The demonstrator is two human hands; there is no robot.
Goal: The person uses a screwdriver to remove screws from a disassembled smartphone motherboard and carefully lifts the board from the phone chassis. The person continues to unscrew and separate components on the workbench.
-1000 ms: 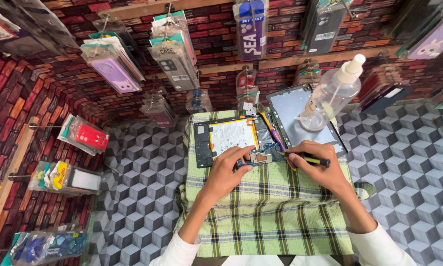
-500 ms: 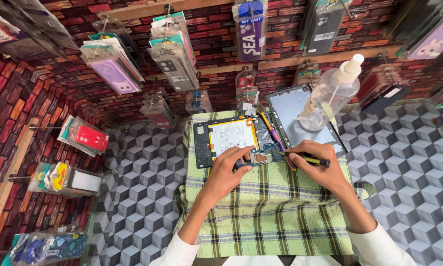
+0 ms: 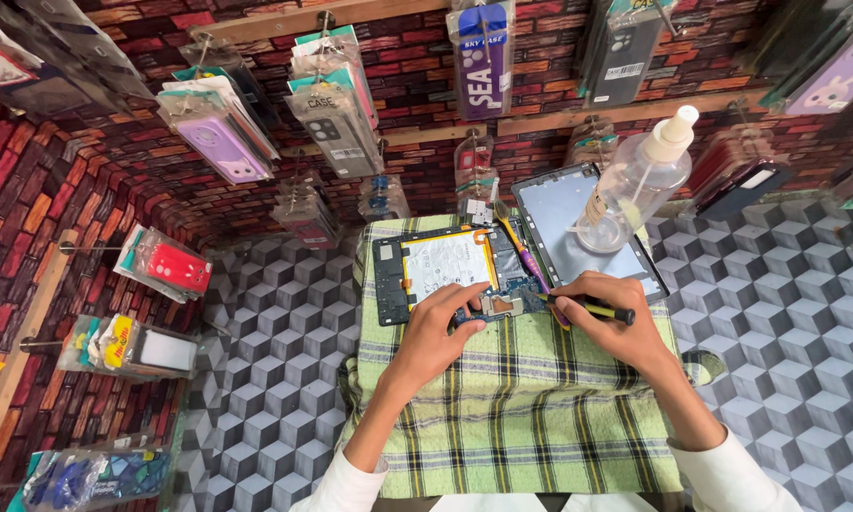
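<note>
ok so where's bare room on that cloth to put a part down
The near half of the checked cloth, below both hands, is bare. The far end is crowded: opened tablet, back cover and spray bottle.

Opened tablet (image 3: 445,275) on checked cloth (image 3: 512,408); removed back panel (image 3: 578,232) to its right, spray bottle (image 3: 640,180) standing on it; hanging phone cases (image 3: 332,104) behind; packets (image 3: 161,270) at left

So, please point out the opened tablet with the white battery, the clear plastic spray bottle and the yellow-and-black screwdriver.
Opened tablet with white battery (image 3: 445,265): head view, on the battery.
Clear plastic spray bottle (image 3: 635,185): head view, on its body.
Yellow-and-black screwdriver (image 3: 597,308): head view, on the handle in the right hand (image 3: 608,327).
</note>
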